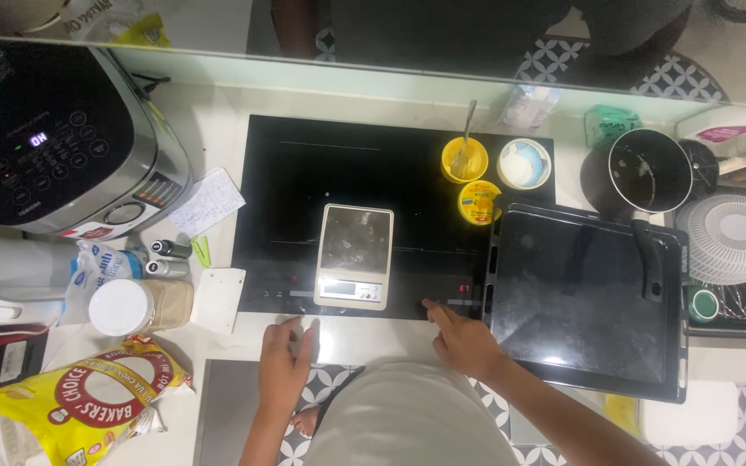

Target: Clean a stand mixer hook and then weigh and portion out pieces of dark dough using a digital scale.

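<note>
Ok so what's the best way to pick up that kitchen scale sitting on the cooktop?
Probably by its two long side edges, coming straight down from above. The kitchen scale lies flat on the cooktop, with its display end toward the person and clear space on both sides. The left hand rests on the counter's front edge and the right hand touches the cooktop's control strip, so either could reach it.

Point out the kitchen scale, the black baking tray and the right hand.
kitchen scale (355, 240), head view, on its steel weighing plate.
black baking tray (584, 293), head view, on its bare flat bottom.
right hand (461, 335), head view, on the back of the hand, forefinger touching the cooktop's control strip.
</note>
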